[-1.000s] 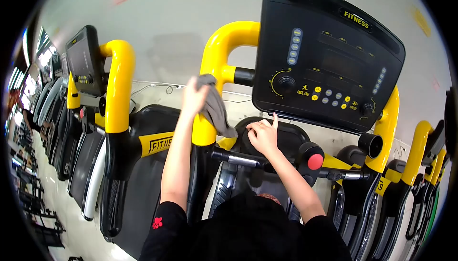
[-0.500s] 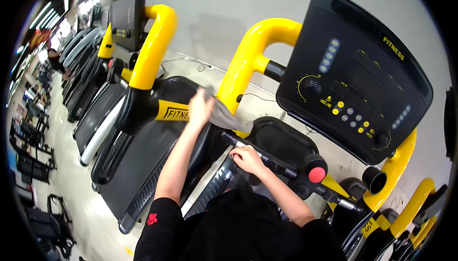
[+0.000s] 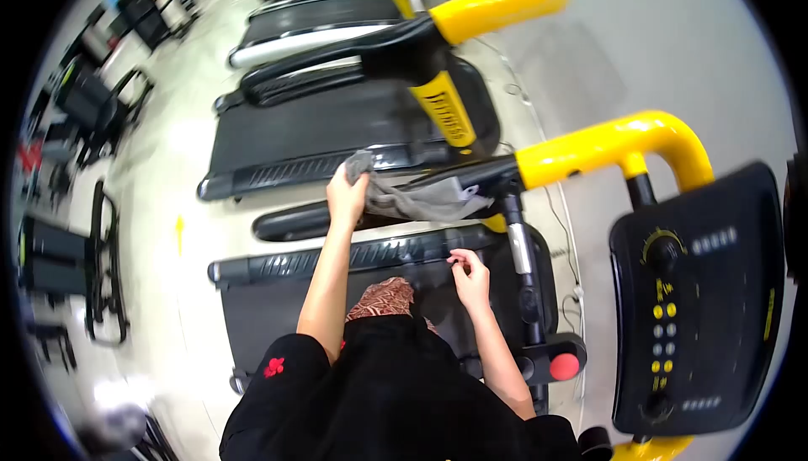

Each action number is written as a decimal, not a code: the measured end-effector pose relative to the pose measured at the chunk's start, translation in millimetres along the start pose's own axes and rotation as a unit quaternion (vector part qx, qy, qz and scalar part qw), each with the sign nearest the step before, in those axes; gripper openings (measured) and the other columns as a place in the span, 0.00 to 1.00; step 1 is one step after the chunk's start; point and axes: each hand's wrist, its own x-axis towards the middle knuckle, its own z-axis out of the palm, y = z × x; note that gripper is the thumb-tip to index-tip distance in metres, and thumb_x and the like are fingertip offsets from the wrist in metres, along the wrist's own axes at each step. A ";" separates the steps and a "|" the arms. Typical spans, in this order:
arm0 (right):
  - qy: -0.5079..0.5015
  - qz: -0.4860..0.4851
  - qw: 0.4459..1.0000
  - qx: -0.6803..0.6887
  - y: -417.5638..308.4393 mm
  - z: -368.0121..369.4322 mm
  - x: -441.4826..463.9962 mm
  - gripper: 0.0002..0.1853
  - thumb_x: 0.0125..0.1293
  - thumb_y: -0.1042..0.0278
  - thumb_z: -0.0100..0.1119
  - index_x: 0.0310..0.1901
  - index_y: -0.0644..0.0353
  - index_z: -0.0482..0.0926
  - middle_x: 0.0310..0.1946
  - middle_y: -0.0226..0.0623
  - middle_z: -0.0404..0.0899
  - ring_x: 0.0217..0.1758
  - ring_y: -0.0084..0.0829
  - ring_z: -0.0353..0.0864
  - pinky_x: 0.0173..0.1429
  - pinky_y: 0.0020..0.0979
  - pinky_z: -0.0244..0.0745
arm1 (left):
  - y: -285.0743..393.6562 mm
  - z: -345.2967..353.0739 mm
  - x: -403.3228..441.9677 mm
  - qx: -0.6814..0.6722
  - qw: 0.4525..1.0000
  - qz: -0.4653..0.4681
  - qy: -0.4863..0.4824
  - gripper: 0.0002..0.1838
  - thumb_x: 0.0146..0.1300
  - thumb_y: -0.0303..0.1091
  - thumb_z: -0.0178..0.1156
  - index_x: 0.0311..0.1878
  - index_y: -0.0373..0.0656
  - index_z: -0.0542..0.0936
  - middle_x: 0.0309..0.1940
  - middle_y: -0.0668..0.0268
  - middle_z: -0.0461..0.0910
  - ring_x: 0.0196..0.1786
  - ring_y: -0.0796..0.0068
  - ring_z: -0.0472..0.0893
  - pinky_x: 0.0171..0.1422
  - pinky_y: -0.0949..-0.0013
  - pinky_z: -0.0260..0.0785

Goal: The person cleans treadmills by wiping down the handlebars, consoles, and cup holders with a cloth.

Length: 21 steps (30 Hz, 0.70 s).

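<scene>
My left hand [image 3: 346, 197] is closed on one end of a grey cloth [image 3: 408, 201]. The rest of the cloth trails right, over the black side rail [image 3: 295, 222] of a treadmill. Over the black treadmill deck [image 3: 446, 301] hovers my right hand [image 3: 474, 282], with nothing visible in it. Its fingers are loosely bent and apart, left of the front crossbar [image 3: 523, 250]. The yellow upright [image 3: 614, 148] rises beyond the cloth's right end, and the black console [image 3: 699, 309] is at the right.
A neighbouring treadmill [image 3: 337, 120] with a yellow frame stands just ahead, with more treadmills behind it. A red round button [image 3: 564, 366] sits on the crossbar. Cables [image 3: 564, 246] lie on the floor along the grey wall. Black gym machines [image 3: 63, 263] stand at the left.
The view has swung left. My left hand has drawn the cloth from the yellow upright back along the side rail. My right hand has come off the crossbar.
</scene>
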 end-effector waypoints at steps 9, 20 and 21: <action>-0.274 -0.052 0.960 -0.001 -58.3 155.7 6.3 0.18 0.55 0.79 0.50 0.49 0.63 0.74 0.38 0.35 0.80 0.33 0.18 0.73 0.43 0.22 0.70 | -81.3 -244.5 -71.7 0.056 0.945 -0.103 0.305 0.16 0.54 0.31 0.59 0.45 0.34 0.78 0.36 0.57 0.82 0.40 0.66 0.81 0.48 0.68 0.69; -0.477 -0.047 0.877 0.020 -98.4 392.1 -51.8 0.25 0.53 0.76 0.57 0.56 0.60 0.69 0.49 0.39 0.76 0.47 0.30 0.77 0.51 0.29 0.71 | -116.0 -454.8 -100.0 -0.095 0.892 -0.192 0.397 0.14 0.56 0.24 0.56 0.47 0.34 0.76 0.36 0.62 0.80 0.36 0.76 0.79 0.42 0.74 0.71; -0.483 -0.048 0.873 0.046 -108.2 427.1 -62.4 0.29 0.52 0.75 0.58 0.59 0.59 0.67 0.54 0.39 0.73 0.51 0.31 0.75 0.52 0.31 0.71 | -102.7 -461.4 -90.0 -0.069 0.908 -0.206 0.358 0.15 0.55 0.24 0.57 0.47 0.35 0.76 0.35 0.62 0.80 0.37 0.76 0.79 0.42 0.74 0.71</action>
